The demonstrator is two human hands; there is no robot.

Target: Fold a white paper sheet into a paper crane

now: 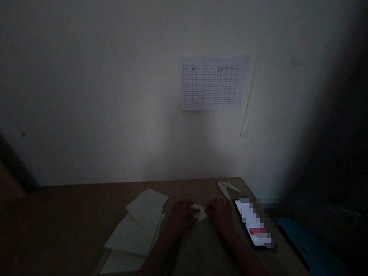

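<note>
A small piece of white folded paper [200, 213] lies on the brown table [71, 214] between my two hands. My left hand [181, 217] presses on its left end with fingers curled. My right hand [220, 213] pinches its right end. The room is dim, so the finger detail is faint. Several loose white paper sheets [137, 230] are fanned out just left of my left hand.
A finished white folded paper figure [226, 188] sits at the table's far right corner. A lit phone [253, 224] lies right of my right hand. A blue object [304, 245] lies beyond the table's right edge. A printed table sheet [211, 82] hangs on the wall.
</note>
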